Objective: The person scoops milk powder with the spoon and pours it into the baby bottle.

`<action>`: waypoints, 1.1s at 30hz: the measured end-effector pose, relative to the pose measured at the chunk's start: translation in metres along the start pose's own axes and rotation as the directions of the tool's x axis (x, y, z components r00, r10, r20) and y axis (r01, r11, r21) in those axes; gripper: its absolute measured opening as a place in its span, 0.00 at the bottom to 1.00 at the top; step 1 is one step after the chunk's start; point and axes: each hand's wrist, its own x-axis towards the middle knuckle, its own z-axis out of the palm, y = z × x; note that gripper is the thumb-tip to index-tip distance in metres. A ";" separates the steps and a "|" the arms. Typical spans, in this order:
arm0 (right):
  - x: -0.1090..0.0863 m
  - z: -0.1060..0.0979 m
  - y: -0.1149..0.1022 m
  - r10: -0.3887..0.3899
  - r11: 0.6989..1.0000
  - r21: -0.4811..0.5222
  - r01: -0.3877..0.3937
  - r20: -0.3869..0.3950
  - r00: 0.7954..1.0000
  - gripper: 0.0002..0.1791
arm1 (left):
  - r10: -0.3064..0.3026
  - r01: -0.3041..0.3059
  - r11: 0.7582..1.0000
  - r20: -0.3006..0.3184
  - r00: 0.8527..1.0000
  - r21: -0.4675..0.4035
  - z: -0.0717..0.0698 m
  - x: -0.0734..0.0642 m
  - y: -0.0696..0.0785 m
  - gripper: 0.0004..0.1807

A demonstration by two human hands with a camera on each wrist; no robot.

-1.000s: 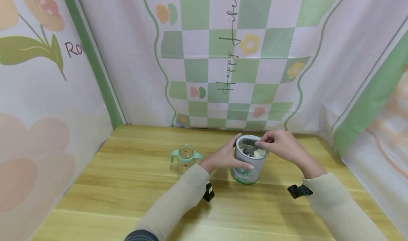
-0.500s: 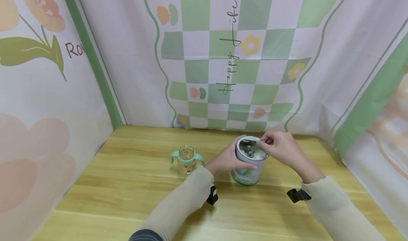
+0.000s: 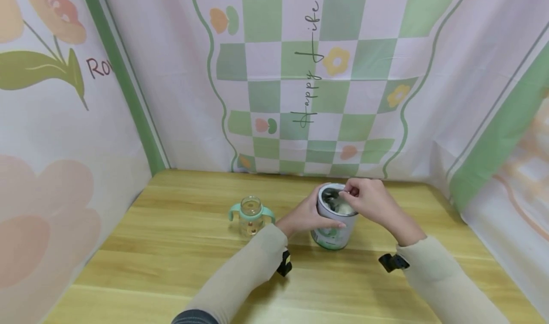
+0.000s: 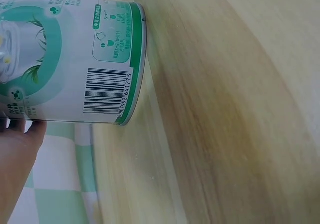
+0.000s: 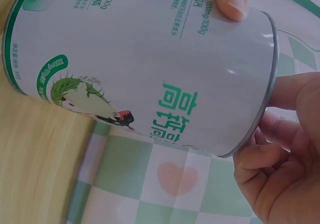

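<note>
A white-and-green milk powder can [image 3: 333, 237] stands on the wooden table, its top uncovered and pale powder [image 3: 345, 208] showing inside. My left hand [image 3: 305, 214] grips the can from the left, thumb across its front; the right wrist view shows the thumb [image 5: 232, 1] on the label. At the can's mouth my right hand [image 3: 372, 199] pinches the handle of a scoop, whose bowl [image 3: 334, 202] is blurred inside the can. The curled right fingers [image 5: 265, 159] are beside the rim in the right wrist view; the scoop is hidden there.
To the left of the can, near my left forearm, stands a clear baby cup [image 3: 250, 217] with two mint-green handles. Printed curtains [image 3: 266, 76] close off the back and sides of the wooden table [image 3: 171, 228].
My right hand has moved slightly left and inward over the can's mouth, with the scoop moving inside. The left hand has shifted slightly right, still gripping the can. The cup has stayed put.
</note>
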 end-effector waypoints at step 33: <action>-0.001 -0.003 0.003 0.130 0.957 0.250 -0.148 0.087 0.988 0.12 | -0.020 0.020 1.000 -0.019 1.000 0.008 0.000 0.000 0.000 0.49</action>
